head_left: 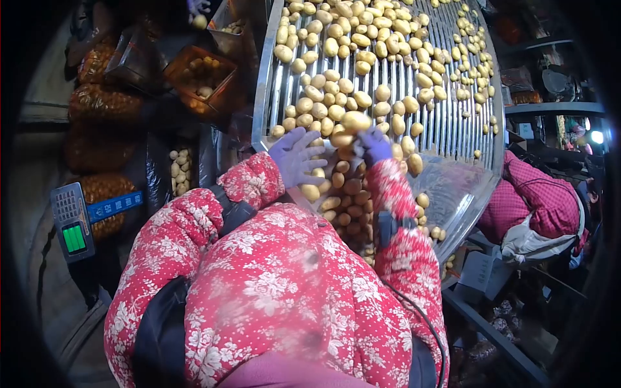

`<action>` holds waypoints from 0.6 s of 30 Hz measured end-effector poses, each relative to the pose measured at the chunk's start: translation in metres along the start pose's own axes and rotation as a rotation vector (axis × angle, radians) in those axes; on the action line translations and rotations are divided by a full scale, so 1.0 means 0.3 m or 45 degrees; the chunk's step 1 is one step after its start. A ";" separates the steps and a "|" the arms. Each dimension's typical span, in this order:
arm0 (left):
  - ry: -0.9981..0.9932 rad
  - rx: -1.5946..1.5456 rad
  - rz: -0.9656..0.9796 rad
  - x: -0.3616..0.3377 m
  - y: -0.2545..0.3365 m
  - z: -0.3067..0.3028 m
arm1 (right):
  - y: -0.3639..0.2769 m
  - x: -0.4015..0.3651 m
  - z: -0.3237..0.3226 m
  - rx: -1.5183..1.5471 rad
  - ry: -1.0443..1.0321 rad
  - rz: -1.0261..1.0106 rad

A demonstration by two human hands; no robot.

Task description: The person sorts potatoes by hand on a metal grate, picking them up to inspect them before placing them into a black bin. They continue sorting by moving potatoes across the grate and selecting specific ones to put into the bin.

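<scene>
Many potatoes lie on a slatted metal sorting table. My left hand, in a purple glove, is spread with its fingers apart at the table's near left edge, beside a few potatoes. My right hand, gloved too, is at the near edge with its fingers bent beside a blurred potato; whether it grips anything is unclear. Below and between the hands, more potatoes fill a chute or container.
An orange crate with potatoes stands at the upper left, near filled net bags. A scale display is at the left. Another person's sleeve shows at the right, and a gloved hand at the top left.
</scene>
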State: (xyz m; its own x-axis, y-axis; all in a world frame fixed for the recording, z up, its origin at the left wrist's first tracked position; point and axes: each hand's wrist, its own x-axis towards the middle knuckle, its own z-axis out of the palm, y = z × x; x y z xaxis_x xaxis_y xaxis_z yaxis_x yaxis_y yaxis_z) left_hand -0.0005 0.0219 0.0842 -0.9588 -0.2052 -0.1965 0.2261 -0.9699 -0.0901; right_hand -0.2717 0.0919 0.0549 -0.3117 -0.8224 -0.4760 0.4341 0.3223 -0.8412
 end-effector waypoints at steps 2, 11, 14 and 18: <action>0.245 0.035 0.089 0.033 -0.034 0.012 | -0.049 -0.141 0.124 -0.399 -0.199 0.250; 0.252 0.066 0.204 0.002 0.025 0.035 | -0.225 0.198 0.084 -1.888 0.056 -0.825; 0.146 -0.010 0.234 -0.022 0.056 0.049 | -0.257 0.317 0.074 -2.019 -0.026 -0.382; 0.524 0.234 0.441 -0.064 0.129 0.035 | -0.153 0.372 -0.113 -0.443 -0.113 -0.165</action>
State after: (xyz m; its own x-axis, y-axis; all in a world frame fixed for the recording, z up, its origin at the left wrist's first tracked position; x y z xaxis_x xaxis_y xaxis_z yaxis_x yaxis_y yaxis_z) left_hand 0.0247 -0.0130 0.0946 -0.6796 -0.4830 -0.5521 0.4460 -0.8696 0.2117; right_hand -0.3551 0.0012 0.0317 -0.2639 -0.8993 -0.3488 0.0781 0.3405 -0.9370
